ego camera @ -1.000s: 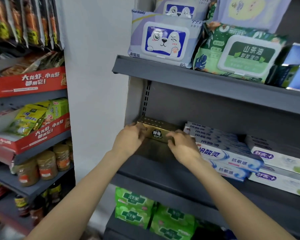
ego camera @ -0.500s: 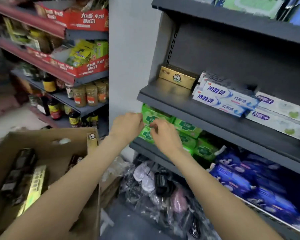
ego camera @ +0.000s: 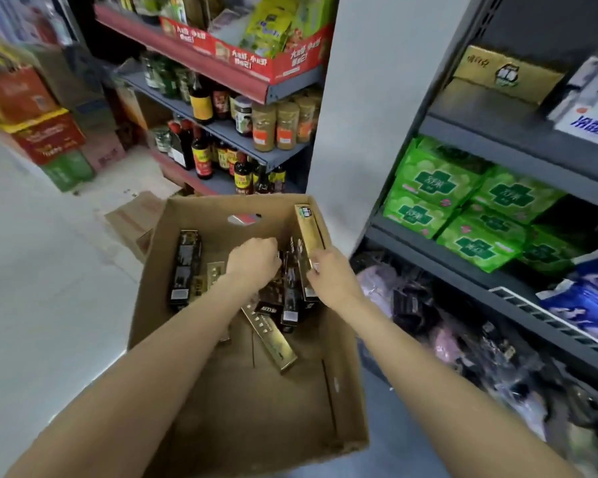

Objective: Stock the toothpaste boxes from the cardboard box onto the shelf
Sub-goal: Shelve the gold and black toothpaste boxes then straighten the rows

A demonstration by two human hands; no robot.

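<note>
Both hands (ego camera: pixel 292 269) amid toothpaste boxes (ego camera: pixel 290 288) (inside carton (ego camera: pixel 221 426))

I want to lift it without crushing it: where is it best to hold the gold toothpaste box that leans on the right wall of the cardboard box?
Probably at its lower half, from above. The gold toothpaste box stands tilted against the cardboard box wall, long faces exposed, and the right hand already holds it there.

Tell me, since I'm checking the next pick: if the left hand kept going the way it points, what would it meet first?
Probably the dark toothpaste boxes heaped in the cardboard box. The left hand reaches down toward them, fingers curled; depth is unclear, so it may already touch one.
</note>
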